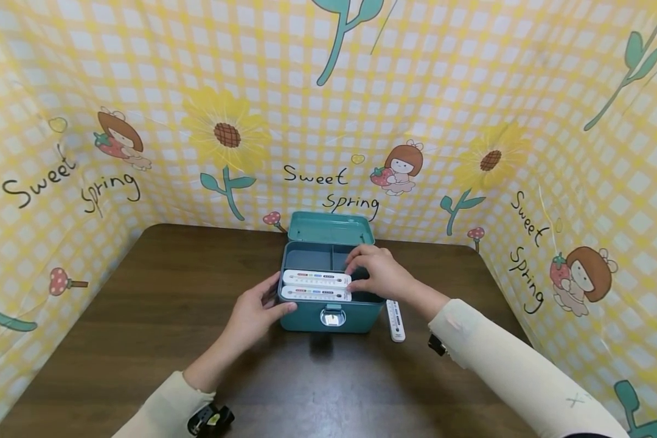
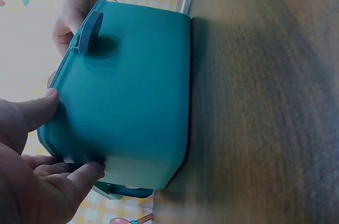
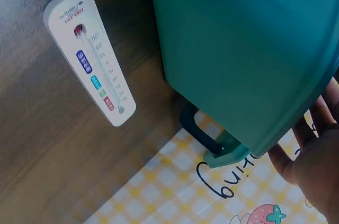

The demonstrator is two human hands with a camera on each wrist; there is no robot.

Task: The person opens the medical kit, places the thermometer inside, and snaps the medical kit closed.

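Observation:
A teal box [image 1: 301,319] stands with its lid [image 1: 331,228] raised at the back. Two white thermometers lie side by side in its front part, the rear one [image 1: 312,278] and the front one [image 1: 309,294]. My left hand [image 1: 254,313] grips the box's left front corner, thumb at the front rim and fingers along the side, as the left wrist view shows on the box [image 2: 127,81]. My right hand [image 1: 380,274] reaches over the right side and pinches the rear thermometer's right end between thumb and fingertips. The right wrist view hides those fingertips behind the box wall.
Another white thermometer [image 1: 396,322] lies on the brown table [image 1: 197,267] just right of the box; the right wrist view shows this thermometer [image 3: 92,60] face up. Inside the box's rear are divided compartments [image 1: 309,255]. Yellow checked cloth [image 1: 285,121] surrounds the table's back and sides.

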